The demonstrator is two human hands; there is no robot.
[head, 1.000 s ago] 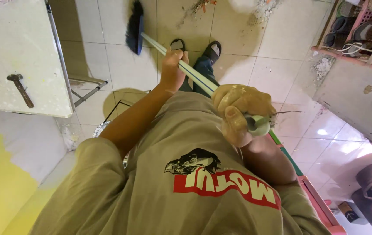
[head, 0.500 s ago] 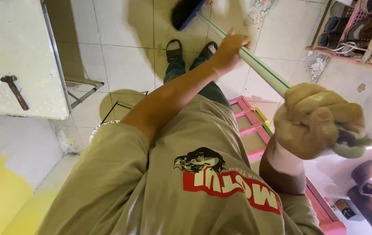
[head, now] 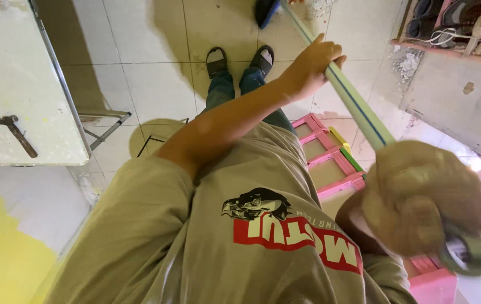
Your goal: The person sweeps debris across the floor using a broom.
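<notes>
A long pale green pole (head: 359,110) with a thin blue stripe runs from the top centre down to the lower right. Its dark blue head (head: 266,11) rests near the tiled floor, beyond my sandalled feet (head: 239,59). My left hand (head: 311,65), bare, is stretched forward and wrapped around the pole's middle. My right hand (head: 426,202), in a dusty tan glove, is close to the camera and closed around the pole's upper end. My grey shirt fills the lower part of the view.
A white table (head: 4,73) with a metal frame stands at the left, with a hammer (head: 18,135) on it. A pink stool (head: 330,157) is under my right arm. A shoe shelf (head: 454,22) is at the top right. Yellow paint (head: 4,253) covers the lower left.
The pole has swung toward the right and its head has slid farther forward. My gloved right hand has come nearer the camera, and my left arm has stretched out further.
</notes>
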